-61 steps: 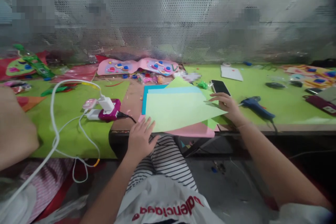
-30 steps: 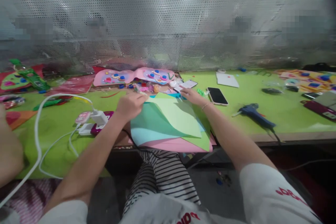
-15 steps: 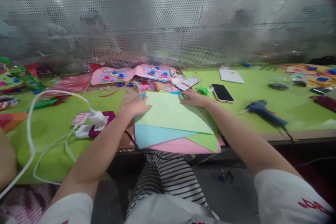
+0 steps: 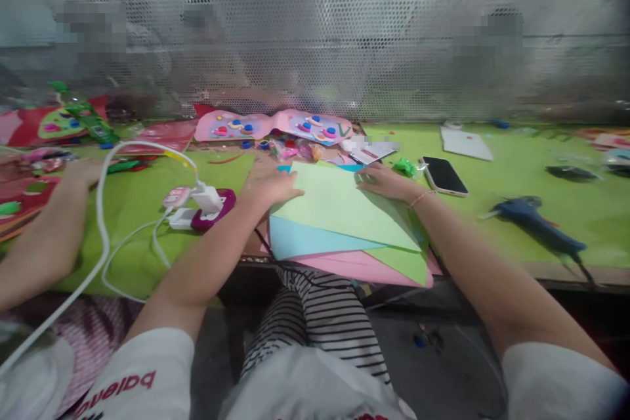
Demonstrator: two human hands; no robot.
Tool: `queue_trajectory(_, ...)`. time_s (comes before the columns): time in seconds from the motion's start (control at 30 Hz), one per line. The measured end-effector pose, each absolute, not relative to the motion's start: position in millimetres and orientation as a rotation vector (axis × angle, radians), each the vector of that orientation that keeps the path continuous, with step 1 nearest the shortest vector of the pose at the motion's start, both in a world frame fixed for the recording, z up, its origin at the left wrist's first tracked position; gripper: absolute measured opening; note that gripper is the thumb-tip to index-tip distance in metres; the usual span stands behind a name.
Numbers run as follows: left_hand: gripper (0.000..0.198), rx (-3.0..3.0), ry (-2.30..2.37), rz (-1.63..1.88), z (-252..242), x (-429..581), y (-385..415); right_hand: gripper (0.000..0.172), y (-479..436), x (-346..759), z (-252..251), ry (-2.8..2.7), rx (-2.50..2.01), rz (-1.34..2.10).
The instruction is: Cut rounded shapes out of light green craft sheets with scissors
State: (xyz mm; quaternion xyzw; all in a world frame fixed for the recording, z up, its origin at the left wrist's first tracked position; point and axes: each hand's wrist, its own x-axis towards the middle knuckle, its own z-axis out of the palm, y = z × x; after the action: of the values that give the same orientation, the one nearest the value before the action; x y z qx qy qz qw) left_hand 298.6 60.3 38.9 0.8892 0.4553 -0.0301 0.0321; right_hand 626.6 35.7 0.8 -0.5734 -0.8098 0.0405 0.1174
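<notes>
Head view: rests the left hand (image 4: 274,188) half open, thumb spread, on the far left corner of the pale green sheet (image 4: 337,200); rests the right hand (image 4: 386,182) loosely open, fingers slightly bent, on the far right corner; touches without visible grip; lies above a blue sheet (image 4: 305,239) and pink sheet (image 4: 361,268), near a phone (image 4: 445,176).

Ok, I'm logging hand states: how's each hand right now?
Left hand: at the left edge of the pale green sheet; grip unclear.
Right hand: open, on that sheet's far right.
</notes>
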Motion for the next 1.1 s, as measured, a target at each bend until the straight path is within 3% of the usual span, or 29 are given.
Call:
queue_trajectory(0.27, 0.059, 2.708, 1.413, -0.099, 45.3, 300.5, 61.3, 0.079, 34.7, 635.2, -0.1, -2.426, -1.701, 0.277)
queue_trajectory(0.47, 0.052, 2.767, 1.387, -0.117, 46.8, 300.6, 60.4, 0.056, 42.4, 636.0, 0.0, -2.208, -1.654, -0.056)
queue_trajectory(0.57, 0.051, 2.787, 1.449, -0.122, 51.4, 301.2, 56.5, 0.057, 54.9, 644.8, 7.9, -1.991, -1.817, -0.157)
queue_trajectory(0.87, 0.060, 2.748, 1.439, -0.145, 41.5, 299.0, 65.4, 0.051, 99.5, 662.4, 23.1, -1.922, -2.276, -0.074)
queue_trajectory(1.1, 0.053, 2.799, 1.380, -0.060, 39.0, 297.6, 59.1, 0.046, 110.5, 662.8, 24.5, -1.841, -2.343, -0.087)
